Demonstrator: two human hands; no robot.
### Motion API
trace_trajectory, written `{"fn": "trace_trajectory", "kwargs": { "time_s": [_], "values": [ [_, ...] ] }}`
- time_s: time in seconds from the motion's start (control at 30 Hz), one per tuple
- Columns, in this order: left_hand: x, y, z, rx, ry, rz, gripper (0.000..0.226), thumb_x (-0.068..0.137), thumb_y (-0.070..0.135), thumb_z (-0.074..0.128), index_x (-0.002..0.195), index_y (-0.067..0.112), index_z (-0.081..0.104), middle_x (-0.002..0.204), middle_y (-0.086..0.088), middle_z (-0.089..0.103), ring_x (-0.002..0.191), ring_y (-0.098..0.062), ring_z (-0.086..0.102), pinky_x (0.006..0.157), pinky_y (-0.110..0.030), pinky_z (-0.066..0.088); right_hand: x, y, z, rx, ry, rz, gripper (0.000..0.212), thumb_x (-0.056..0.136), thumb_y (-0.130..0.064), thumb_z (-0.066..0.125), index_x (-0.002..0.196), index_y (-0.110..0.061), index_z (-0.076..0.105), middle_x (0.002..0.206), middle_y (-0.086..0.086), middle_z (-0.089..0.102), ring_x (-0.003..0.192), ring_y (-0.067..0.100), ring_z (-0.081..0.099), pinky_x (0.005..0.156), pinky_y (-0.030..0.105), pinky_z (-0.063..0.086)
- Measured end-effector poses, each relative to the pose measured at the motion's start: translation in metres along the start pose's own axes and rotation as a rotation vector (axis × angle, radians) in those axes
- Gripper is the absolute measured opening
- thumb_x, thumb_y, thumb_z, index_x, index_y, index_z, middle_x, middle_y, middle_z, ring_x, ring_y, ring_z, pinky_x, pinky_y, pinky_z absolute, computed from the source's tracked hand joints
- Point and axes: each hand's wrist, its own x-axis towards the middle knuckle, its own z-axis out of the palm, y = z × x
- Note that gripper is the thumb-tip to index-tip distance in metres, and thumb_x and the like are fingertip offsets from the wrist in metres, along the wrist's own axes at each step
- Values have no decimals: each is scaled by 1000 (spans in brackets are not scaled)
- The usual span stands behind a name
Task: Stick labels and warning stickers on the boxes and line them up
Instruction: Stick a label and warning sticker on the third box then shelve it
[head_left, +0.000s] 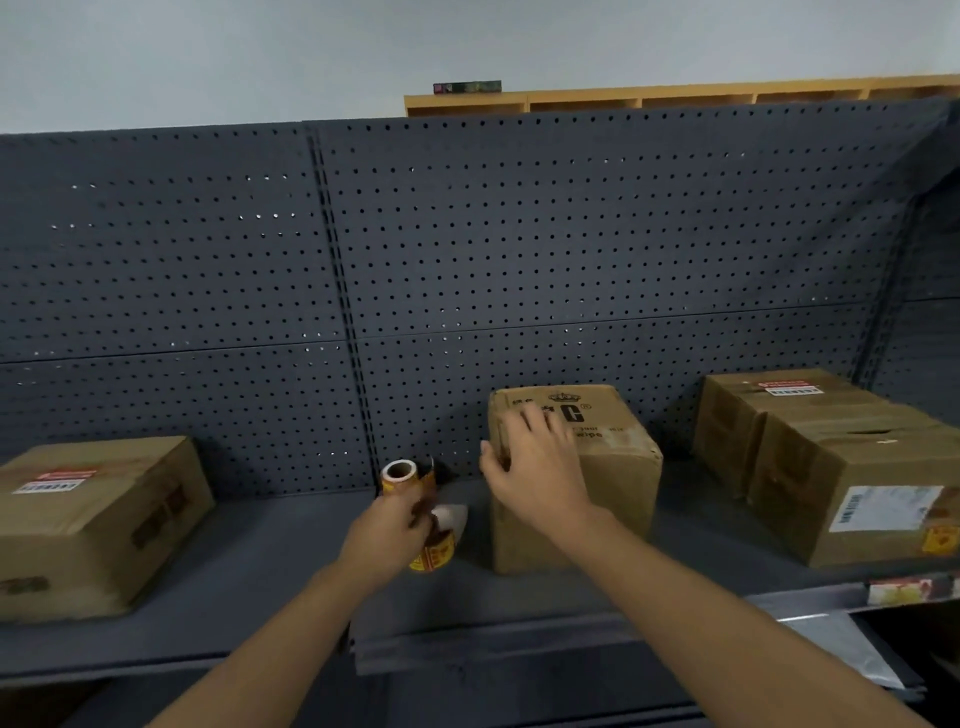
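Boxes of brown cardboard stand on a dark grey shelf (260, 587) in front of a perforated back panel (571, 234); the middle box (613, 483) stands near the centre of the shelf, a little to the right, with black print and a crown mark on its top face; the right hand (540, 467) lies on its near left top edge, fingers spread over the top and thumb down on the left side, so it holds the corner of the box without closing tight. The left hand (387, 538) is just left of this box and grips a roll of stickers (410, 491), yellow and red, held nearly upright with the hollow core at the top; a loose strip from the roll hangs below the hand, close to the shelf.

At the far left of the shelf lies a flat box (93, 519), well apart from the middle box; on its top there is a red sticker and a white label with a barcode. At the right stand two boxes touching each other; the far box (737, 421) carries a red and white sticker on top; the near box (852, 467) has a white label on its front face and a yellow sticker at the lower right corner, partly cut by the picture edge. Behind the panel, at the top, a wooden shelf unit (675, 98) is seen against a pale wall.
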Motion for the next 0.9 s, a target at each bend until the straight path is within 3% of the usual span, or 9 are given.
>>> {"fn": "trace_trajectory", "kwargs": {
  "time_s": [0.13, 0.3, 0.43, 0.7, 0.9],
  "values": [
    [-14, -16, 7, 117, -1, -2, 21, 95, 41, 61, 114, 33, 69, 105, 7, 69, 92, -17, 66, 69, -33, 51, -4, -15, 4, 125, -14, -184, 34, 97, -26, 56, 129, -15, 61, 123, -2, 55, 118, 18, 48, 101, 34, 48],
    [-20, -35, 21, 168, 20, 72, 16, 89, 32, 67, 103, 29, 73, 110, 7, 65, 93, -18, 63, 71, -34, 53, -18, -38, 20, 155, -102, -319, 23, 94, -14, 55, 115, -11, 65, 111, 0, 58, 107, 18, 51, 89, 28, 49],
    [-19, -41, 27, 209, 66, 136, 8, 88, 22, 70, 89, 29, 74, 102, 8, 65, 93, -20, 56, 72, -33, 48, -24, -47, 33, 180, -258, -243, 18, 98, -16, 53, 110, -11, 64, 106, 3, 58, 100, 20, 58, 78, 35, 54],
    [-14, -57, 27, 191, 36, 92, 17, 95, 13, 59, 110, 21, 57, 93, 1, 50, 91, -20, 42, 69, -35, 41, -46, -42, 60, 166, -547, -8, 9, 98, -16, 54, 91, -16, 60, 92, 8, 68, 82, 25, 67, 73, 43, 59],
    [-11, -66, 28, 154, 44, 111, 11, 101, 20, 54, 110, 27, 54, 99, 2, 64, 95, -21, 49, 73, -37, 43, -56, -42, 93, 278, -571, 109, 11, 97, -15, 59, 107, -13, 64, 103, 7, 72, 96, 24, 69, 81, 39, 59]
  ]
}}
